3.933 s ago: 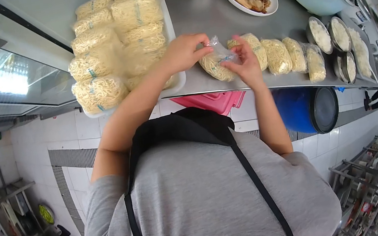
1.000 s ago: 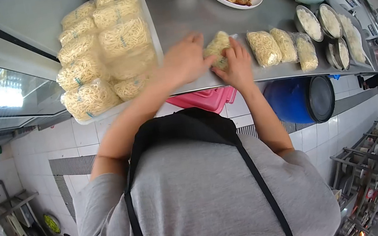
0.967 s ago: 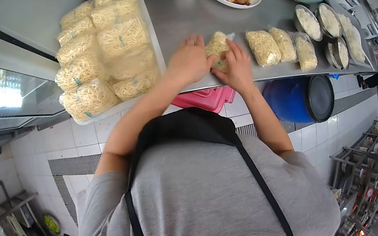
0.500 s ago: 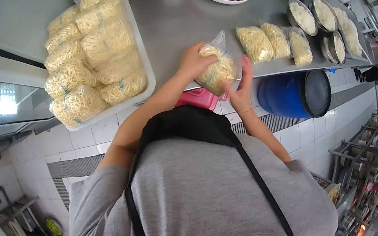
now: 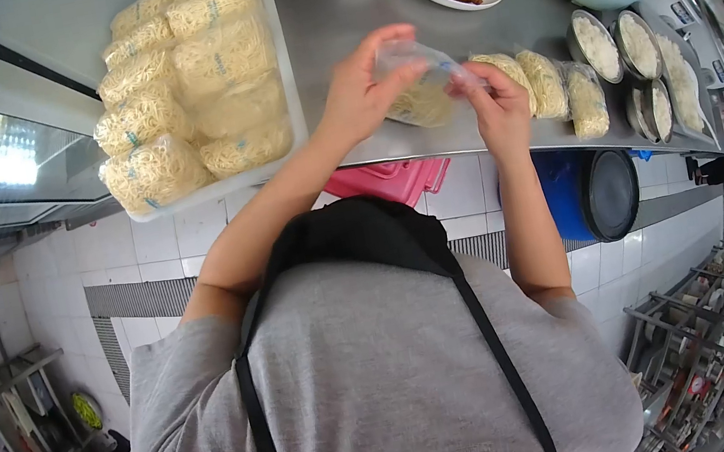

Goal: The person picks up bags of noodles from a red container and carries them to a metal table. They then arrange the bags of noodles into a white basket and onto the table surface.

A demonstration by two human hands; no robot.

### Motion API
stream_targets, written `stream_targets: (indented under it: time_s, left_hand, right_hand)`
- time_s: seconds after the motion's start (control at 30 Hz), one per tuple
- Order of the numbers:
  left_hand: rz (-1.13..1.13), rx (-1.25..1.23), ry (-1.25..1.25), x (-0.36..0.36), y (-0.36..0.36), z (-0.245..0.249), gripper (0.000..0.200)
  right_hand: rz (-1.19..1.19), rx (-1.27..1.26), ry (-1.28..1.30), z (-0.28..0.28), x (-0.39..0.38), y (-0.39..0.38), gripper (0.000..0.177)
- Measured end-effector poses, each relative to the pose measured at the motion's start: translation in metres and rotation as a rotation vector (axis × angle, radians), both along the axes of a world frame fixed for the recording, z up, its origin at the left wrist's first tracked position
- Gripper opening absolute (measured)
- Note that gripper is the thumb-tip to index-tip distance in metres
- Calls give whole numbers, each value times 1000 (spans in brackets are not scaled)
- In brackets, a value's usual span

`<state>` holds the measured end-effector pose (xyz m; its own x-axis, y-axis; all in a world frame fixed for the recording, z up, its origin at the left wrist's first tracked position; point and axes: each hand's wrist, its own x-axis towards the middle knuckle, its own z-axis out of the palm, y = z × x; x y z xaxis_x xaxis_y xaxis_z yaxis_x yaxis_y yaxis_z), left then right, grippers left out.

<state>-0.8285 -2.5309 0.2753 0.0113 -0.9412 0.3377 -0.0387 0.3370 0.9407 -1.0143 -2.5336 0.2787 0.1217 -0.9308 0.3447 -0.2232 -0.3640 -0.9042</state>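
Noodle bag (image 5: 418,95) hangs between our two hands, lifted just off the front edge of the table (image 5: 345,21) rather than resting on it. Our left hand (image 5: 358,96) pinches the clear, empty top of the bag at its left end, thumb and fingers closed on the film. Our right hand (image 5: 495,101) is closed on the same film at the right end. Both hands are thus clamped on one bag, apart from each other, with the plastic stretched across the gap. The top edge runs left to right, roughly along the table edge and dipping a little towards the right, while the lump of noodles sags below it, on the side towards us. Neither hand is the nearer one, since both already touch the bag. Just beside our right hand, on its far side, a row of filled bags (image 5: 545,82) lies on the table, with metal bowls (image 5: 599,47) beyond them. To the left, apart from our left hand, a white tray (image 5: 289,74) carries a stack of packed noodles
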Motion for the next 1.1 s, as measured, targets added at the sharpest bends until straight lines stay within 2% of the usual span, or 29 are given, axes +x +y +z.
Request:
stream_targets:
  time_s: [0.07, 0.13, 0.2, 0.23, 0.27, 0.3, 0.33, 0.37, 0.4, 0.43, 0.47, 0.5, 0.53, 0.57, 0.6, 0.63, 0.67, 0.7, 0.73, 0.77, 0.8, 0.87, 0.9, 0.93, 1.0, 1.03, 1.07, 1.1]
  left_hand:
    - [59, -24, -255, -4, -9, -26, 22]
    - [21, -121, -329, 0, -6, -40, 24]
    - [-25, -209, -407, 0, 1, -47, 26]
    - [20, -45, -267, -3, 5, -51, 26]
    - [63, 118, -124, -6, 7, -53, 26]
    - [60, 119, -120, -7, 6, -47, 26]
    - [93, 203, -235, -6, 2, -40, 24]
    - [124, 288, -352, -6, -2, -31, 21]
    - [115, 294, -351, -7, -3, -26, 21]
    - [223, -11, -386, -8, -5, -21, 19]
    - [330, -321, -413, -9, -6, -19, 18]
    - [323, -322, -413, -5, -3, -23, 18]
    - [278, -472, -509, 2, 6, -32, 17]
    - [231, -618, -603, 8, 16, -45, 18]
    - [226, -614, -600, 12, 26, -66, 18]
    - [138, -451, -573, 15, 36, -91, 20]
    - [51, -285, -542, 14, 43, -94, 23]
    - [51, -275, -541, 13, 41, -96, 23]
    - [6, -76, -546, 12, 35, -99, 28]
    - [-40, 120, -547, 10, 29, -95, 33]
    - [-45, 122, -545, 9, 23, -93, 33]
    - [-26, 126, -781, 8, 7, -90, 42]
    - [-23, 123, -780, 9, 2, -91, 42]
    - [-37, 146, -806, 10, -2, -92, 46]
    - [-62, 190, -829, 13, -3, -95, 50]
    - [-122, 482, -516, 14, -7, -94, 44]
    - [-173, 750, -190, 16, -11, -92, 39]
    - [-172, 740, -189, 17, -12, -97, 39]
  right_hand:
    - [201, 82, -112, -5, 0, -12, 9]
    - [215, 67, -104, -7, 1, -16, 10]
    - [182, 166, -655, -14, 7, -16, 15]
    - [179, 169, -653, -28, 11, -13, 15]
    - [115, 179, -507, -48, 15, -9, 17]
    - [51, 186, -362, -55, 18, -7, 20]
    - [46, 184, -358, -57, 13, -10, 20]
    - [89, 264, -157, -52, 9, -14, 26]
    - [128, 348, 44, -48, 6, -16, 33]
    - [91, 258, -66, -45, 7, -19, 27]
    - [83, 262, -67, -42, 3, -15, 27]
    - [77, -104, 198, -39, -1, -10, 22]
    - [70, -473, 463, -37, -5, -5, 18]
    - [68, -471, 465, -51, -8, 6, 18]
    - [117, -329, 353, -79, -11, 23, 16]
    - [168, -186, 242, -96, -13, 35, 16]
    - [171, -176, 246, -99, -12, 43, 16]
    - [153, 125, 84, -102, -9, 49, 16]
    - [126, 427, -83, -105, -7, 55, 16]
    - [-18, 643, -265, -108, -4, 49, 15]
    - [-22, 645, -264, -112, -6, 44, 15]
    - [-371, 596, -515, -110, -7, 32, 19]
    - [-451, 337, -383, -103, -6, 33, 31]
    - [-445, 336, -381, -93, -7, 33, 31]
    - [24, -393, 498, -53, 5, 40, 58]
    - [21, -381, 499, -53, 13, 44, 58]
    - [120, -334, 718, -52, 22, 42, 70]
    - [222, -292, 938, -51, 27, 35, 82]
